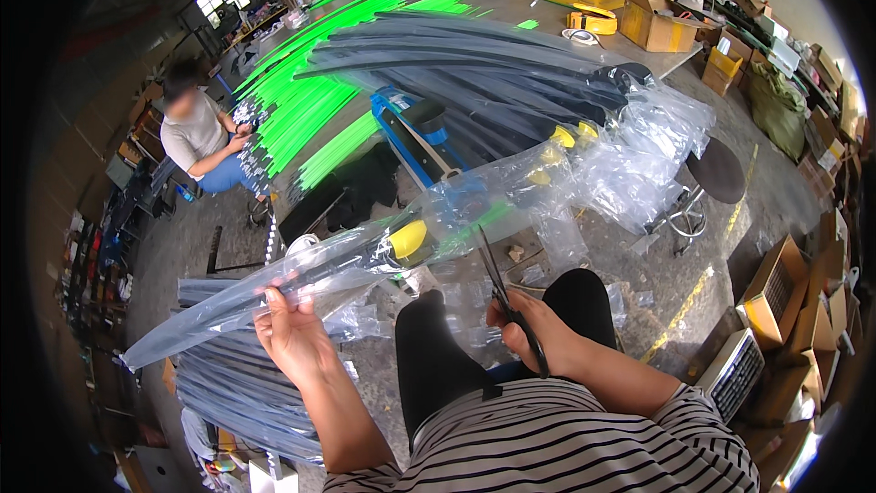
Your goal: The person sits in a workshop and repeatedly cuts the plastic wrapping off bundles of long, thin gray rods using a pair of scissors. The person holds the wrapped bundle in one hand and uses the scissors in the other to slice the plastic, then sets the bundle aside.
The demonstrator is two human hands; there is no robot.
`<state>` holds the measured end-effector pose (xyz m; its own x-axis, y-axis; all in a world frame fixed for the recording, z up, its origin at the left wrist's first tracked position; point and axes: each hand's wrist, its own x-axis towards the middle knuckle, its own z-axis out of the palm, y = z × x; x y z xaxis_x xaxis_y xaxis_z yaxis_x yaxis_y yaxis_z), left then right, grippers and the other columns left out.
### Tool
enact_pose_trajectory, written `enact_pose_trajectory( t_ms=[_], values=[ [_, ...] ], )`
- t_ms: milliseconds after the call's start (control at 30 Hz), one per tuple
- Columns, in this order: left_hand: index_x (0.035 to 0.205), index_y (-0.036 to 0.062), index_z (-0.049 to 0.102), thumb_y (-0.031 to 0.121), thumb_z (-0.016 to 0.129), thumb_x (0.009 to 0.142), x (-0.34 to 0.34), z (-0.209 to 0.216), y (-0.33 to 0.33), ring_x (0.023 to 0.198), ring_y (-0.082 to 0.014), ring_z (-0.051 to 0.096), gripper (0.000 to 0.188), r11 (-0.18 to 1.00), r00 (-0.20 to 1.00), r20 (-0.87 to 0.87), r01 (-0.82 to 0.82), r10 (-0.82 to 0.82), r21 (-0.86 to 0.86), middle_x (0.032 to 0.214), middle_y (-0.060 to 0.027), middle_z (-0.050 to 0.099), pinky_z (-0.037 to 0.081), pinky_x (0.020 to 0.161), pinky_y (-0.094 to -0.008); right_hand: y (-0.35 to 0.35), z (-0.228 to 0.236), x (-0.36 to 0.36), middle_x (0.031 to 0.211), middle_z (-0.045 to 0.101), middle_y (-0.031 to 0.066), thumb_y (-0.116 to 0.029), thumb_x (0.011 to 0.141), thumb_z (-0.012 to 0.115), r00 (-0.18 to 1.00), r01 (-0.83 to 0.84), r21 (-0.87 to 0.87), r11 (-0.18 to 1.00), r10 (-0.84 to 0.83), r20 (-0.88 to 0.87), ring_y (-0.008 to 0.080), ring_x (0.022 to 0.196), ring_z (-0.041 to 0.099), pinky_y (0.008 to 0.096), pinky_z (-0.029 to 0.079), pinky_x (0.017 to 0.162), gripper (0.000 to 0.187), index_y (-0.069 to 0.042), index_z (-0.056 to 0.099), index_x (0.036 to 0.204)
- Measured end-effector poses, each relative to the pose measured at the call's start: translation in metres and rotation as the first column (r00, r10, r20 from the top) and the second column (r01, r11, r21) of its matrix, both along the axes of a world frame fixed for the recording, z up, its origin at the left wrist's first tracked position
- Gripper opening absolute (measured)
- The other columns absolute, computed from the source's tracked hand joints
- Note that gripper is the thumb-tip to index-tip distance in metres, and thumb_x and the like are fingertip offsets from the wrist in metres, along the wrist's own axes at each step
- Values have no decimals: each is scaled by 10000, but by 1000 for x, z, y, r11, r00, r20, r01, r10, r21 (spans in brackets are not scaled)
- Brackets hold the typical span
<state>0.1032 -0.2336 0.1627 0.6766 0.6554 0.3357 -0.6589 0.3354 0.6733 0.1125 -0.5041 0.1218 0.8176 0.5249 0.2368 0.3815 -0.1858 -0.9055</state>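
My left hand (pixel 297 340) pinches a long clear plastic sleeve (pixel 205 329) between thumb and fingers. Inside the sleeve runs a dark rod-like item with a yellow piece (pixel 407 238) near its right part. The sleeve slants up to the right, where it meets crumpled clear plastic film (pixel 630 160) with more yellow pieces (pixel 540 173). My right hand (pixel 547 336) is closed around the black handles of a pair of scissors (pixel 494 272). The blades point up and away from me, their tips at the film's near edge. Whether they touch the film, I cannot tell.
Plastic-wrapped dark rods (pixel 246 393) lie at lower left, more (pixel 447 73) on the far table. Bright green rods (pixel 319 64) spread beyond, near a seated person (pixel 196 128). A blue tool (pixel 406 132) stands ahead; a round stool (pixel 716 169) and cardboard boxes (pixel 776 288) are right.
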Motion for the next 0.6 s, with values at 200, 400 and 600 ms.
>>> enact_pose_trajectory(
  t_ms=[200, 400, 600],
  values=[
    [928, 40, 520, 75, 552, 822, -2, -8, 0, 884, -230, 559, 116, 1000, 999, -26, 20, -21, -23, 911, -90, 556, 496, 634, -279, 7, 0, 1, 670, 445, 117, -682, 764, 282, 994, 100, 10, 995, -101, 32, 260, 621, 464, 328, 379, 575, 727, 24, 453, 731],
    [939, 43, 530, 76, 555, 820, -2, -10, 1, 880, -237, 562, 126, 1000, 1000, -22, 19, -19, -11, 908, -89, 560, 504, 606, -269, 6, -2, 2, 655, 433, 125, -664, 780, 280, 991, 120, 4, 993, -120, 63, 266, 602, 441, 331, 366, 560, 707, 19, 438, 691],
    [932, 44, 540, 77, 550, 823, -3, -10, 0, 877, -239, 566, 114, 1000, 1000, -12, 26, -26, -14, 911, -91, 564, 504, 596, -262, 4, -3, -1, 605, 434, 125, -577, 811, 370, 985, 148, 20, 989, -149, 86, 263, 536, 440, 330, 361, 510, 619, 21, 454, 677]
  ],
)
